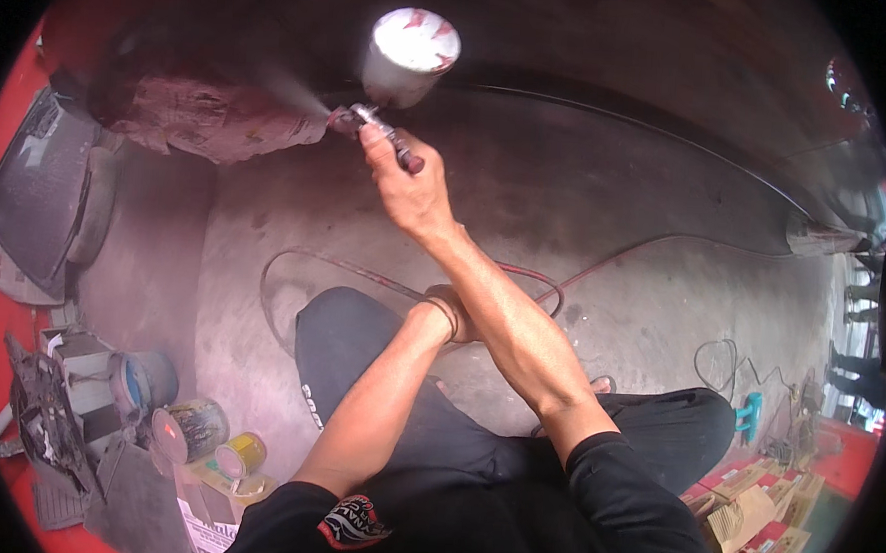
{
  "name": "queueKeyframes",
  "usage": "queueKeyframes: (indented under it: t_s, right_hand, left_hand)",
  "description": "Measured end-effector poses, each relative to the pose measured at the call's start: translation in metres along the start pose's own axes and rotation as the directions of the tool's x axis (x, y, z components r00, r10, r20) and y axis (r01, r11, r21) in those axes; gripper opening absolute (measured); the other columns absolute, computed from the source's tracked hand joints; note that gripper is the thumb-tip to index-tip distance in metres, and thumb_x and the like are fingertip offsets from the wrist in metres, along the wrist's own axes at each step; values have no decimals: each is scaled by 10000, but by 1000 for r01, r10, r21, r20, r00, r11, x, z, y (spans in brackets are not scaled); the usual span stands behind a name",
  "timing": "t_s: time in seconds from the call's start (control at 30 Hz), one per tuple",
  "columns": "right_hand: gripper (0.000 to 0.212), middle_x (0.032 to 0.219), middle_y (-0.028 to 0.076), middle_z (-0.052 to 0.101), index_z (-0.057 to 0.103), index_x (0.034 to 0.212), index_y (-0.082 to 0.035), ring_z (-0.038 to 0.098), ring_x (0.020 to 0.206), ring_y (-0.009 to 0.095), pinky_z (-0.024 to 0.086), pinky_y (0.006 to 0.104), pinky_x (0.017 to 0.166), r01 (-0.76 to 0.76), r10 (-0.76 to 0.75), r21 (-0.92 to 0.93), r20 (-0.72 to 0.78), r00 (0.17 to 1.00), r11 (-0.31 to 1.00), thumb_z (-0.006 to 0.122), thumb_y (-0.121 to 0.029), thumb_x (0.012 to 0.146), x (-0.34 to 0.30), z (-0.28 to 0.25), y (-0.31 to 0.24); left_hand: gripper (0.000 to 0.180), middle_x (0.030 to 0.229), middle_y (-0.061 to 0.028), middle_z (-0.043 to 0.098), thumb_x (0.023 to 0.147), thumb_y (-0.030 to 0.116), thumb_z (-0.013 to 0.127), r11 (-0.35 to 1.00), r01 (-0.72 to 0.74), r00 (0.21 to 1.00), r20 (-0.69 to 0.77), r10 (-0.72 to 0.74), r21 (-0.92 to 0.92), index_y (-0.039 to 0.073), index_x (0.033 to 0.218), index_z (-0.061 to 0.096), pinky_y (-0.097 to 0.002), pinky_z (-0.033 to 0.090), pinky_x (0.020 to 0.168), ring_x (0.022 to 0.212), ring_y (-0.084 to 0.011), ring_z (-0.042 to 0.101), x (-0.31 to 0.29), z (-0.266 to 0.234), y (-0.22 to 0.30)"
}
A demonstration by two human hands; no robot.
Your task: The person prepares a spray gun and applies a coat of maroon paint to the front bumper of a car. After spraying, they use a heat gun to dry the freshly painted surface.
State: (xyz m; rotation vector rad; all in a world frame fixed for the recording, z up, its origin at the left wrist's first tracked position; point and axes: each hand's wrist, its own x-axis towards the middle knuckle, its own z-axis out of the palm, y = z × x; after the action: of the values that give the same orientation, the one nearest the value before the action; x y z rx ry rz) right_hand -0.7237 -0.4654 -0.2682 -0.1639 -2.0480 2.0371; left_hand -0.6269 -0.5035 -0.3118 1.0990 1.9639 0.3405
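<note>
My right hand (408, 187) is closed around a spray gun (385, 133) with a white, red-smeared paint cup (405, 74) on top. A pale mist fans from its nozzle toward the upper left, at a dark car body panel (265, 37). Masking paper (196, 118) hangs along the panel's lower edge, close to the nozzle. Below, my left hand (446, 307) is partly hidden behind my right forearm. A reddish air hose (348, 267) runs into it and comes out on the other side; the fingers look closed round it, though most are covered.
Paint tins (190, 431), a bucket (144, 381) and dark panels (41, 195) stand along the left. The hose loops over the concrete floor (608, 185). Cardboard boxes (751, 508) and a small turquoise stool (748, 417) are at the lower right.
</note>
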Motion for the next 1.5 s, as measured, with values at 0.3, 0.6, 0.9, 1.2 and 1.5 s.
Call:
queueKeyframes:
  t_s: [0.3, 0.6, 0.9, 1.2, 1.5]
  right_hand:
    - [522, 650, -41, 581, 672, 769, -66, 543, 601, 52, 409, 237, 535, -80, 133, 177, -313, 941, 981, 664, -537, 994, -9, -99, 28]
    - [613, 574, -45, 485, 609, 848, -88, 383, 427, 53, 270, 241, 389, -103, 208, 209, -582, 786, 972, 576, -690, 960, -32, -231, -4]
    - [621, 578, -35, 510, 607, 813, -97, 407, 430, 68, 277, 252, 385, -20, 131, 147, -795, 592, 989, 595, -706, 937, -50, -383, -35]
    - [672, 612, -12, 496, 584, 866, -81, 379, 438, 80, 264, 259, 383, 73, 66, 96, -939, 336, 993, 569, -751, 912, -69, -528, -53]
    - [682, 600, -48, 430, 557, 880, -110, 343, 433, 86, 248, 263, 400, 94, 144, 188, -923, 357, 978, 526, -790, 907, -82, -519, 18]
  left_hand:
    - [461, 1154, -167, 755, 947, 472, 669, 962, 170, 961, 179, -210, 214, 47, 1081, 787, -456, 548, 949, 1107, -315, 714, 36, 0, 18]
    - [525, 1102, -208, 745, 944, 495, 667, 966, 10, 973, 221, -68, 257, -2, 1081, 766, -462, 547, 943, 1074, -363, 708, 53, -1, 57]
    - [563, 897, -250, 733, 906, 511, 689, 964, -118, 985, 147, 85, 237, -47, 921, 766, -491, 548, 867, 911, -423, 715, 81, 19, 67]
    - [560, 908, -240, 735, 915, 518, 674, 968, -42, 995, 101, 17, 249, -36, 932, 758, -499, 546, 861, 921, -415, 716, 87, 22, 74]
    - [538, 936, -232, 744, 922, 512, 669, 967, -38, 992, 123, 7, 253, -17, 936, 764, -503, 557, 848, 923, -412, 721, 76, 18, 77]
